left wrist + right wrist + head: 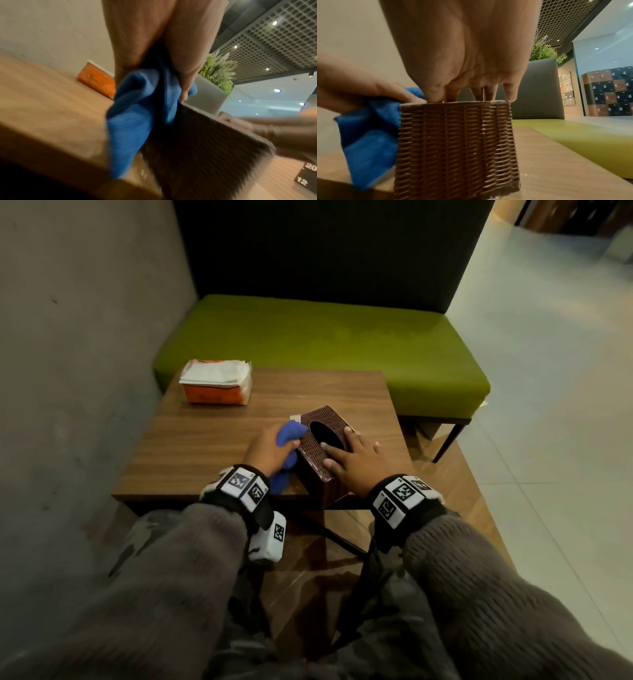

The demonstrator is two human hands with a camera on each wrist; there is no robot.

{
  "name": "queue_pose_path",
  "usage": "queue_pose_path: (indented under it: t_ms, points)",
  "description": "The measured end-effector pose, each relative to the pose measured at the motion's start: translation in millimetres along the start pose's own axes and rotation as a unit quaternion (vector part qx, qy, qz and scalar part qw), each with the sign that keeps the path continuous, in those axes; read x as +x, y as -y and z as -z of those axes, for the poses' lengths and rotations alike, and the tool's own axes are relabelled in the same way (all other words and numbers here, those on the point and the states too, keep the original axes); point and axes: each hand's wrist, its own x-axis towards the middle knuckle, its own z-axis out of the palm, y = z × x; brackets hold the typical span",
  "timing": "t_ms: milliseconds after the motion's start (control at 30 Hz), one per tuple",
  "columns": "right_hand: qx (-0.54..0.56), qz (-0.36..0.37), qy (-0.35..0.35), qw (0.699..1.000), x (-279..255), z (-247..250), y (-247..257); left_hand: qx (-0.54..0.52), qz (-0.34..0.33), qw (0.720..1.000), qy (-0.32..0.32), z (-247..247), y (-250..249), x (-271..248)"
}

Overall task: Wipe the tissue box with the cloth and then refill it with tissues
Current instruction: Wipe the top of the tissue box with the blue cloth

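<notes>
A brown woven tissue box (pixel 318 455) (pixel 455 146) (pixel 197 142) with an oval top opening stands at the near edge of the wooden table (pixel 212 440). My left hand (pixel 270 448) grips a bunched blue cloth (pixel 289 433) (pixel 135 112) (pixel 368 135) and holds it against the box's left side. Flat on the box's top lies my right hand (pixel 352 455) (pixel 467 67), its fingers straight beside the opening. An orange pack of tissues (pixel 217 383) (pixel 97 83) sits at the table's far left corner.
A green bench seat (pixel 325 350) with a dark backrest stands beyond the table. A grey wall (pixel 78 354) runs along the left. Pale tiled floor (pixel 548 371) lies to the right. A potted plant (pixel 217 71) shows behind the bench.
</notes>
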Motion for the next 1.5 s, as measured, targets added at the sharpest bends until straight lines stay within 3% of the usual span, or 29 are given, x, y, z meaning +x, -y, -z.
queue_pose_path:
  t_ms: [100, 200, 400, 500, 633, 733, 900, 1067, 1133, 1300, 1400, 1500]
  points:
    - [0.019, -0.018, -0.002, 1.000, 2.5, -2.5, 2.9, -0.038, -0.023, 0.998, 0.037, -4.7, 3.1, -30.7]
    - [0.066, -0.034, -0.013, 0.997, 4.2, -5.3, 3.8, 0.009, -0.052, 0.995, 0.086, -5.6, 6.0, -50.0]
    - [0.102, -0.038, -0.016, 0.994, 3.2, -3.6, 3.3, 0.004, -0.042, 0.994, -0.097, 6.5, -3.3, -22.3]
    - [0.110, -0.033, -0.012, 0.993, 2.9, -3.9, 1.2, 0.085, -0.029, 0.989, -0.121, 11.7, -4.3, 8.1]
    - [0.124, -0.037, -0.008, 0.992, 2.0, -6.4, 1.3, 0.171, -0.044, 0.984, -0.031, -0.9, 10.6, 23.3]
    - [0.121, -0.035, -0.012, 0.992, 5.6, -9.7, -2.9, 0.126, -0.117, 0.984, -0.051, -6.6, 27.2, -0.4]
    - [0.126, -0.035, -0.017, 0.991, 8.9, -12.3, -5.3, 0.122, -0.202, 0.971, 0.029, -7.8, 38.0, -41.4]
    - [0.158, -0.035, -0.020, 0.987, 11.9, -14.8, -9.2, 0.110, -0.121, 0.986, -0.029, 11.2, 38.0, 15.2]
    - [0.173, -0.031, -0.025, 0.984, 14.2, -18.2, -11.1, 0.137, -0.133, 0.981, -0.020, 10.1, 32.1, 14.2]
    - [0.173, -0.026, -0.043, 0.984, 17.4, -22.3, -13.4, 0.152, -0.218, 0.962, 0.061, 2.1, 31.9, -43.3]
    - [0.171, -0.025, -0.040, 0.984, 16.6, -22.1, -13.3, 0.153, -0.199, 0.966, 0.064, 9.3, 32.8, -25.0]
    - [0.157, -0.031, -0.036, 0.987, 12.3, -18.3, -10.5, 0.156, -0.148, 0.976, 0.022, 12.0, 28.7, -5.1]
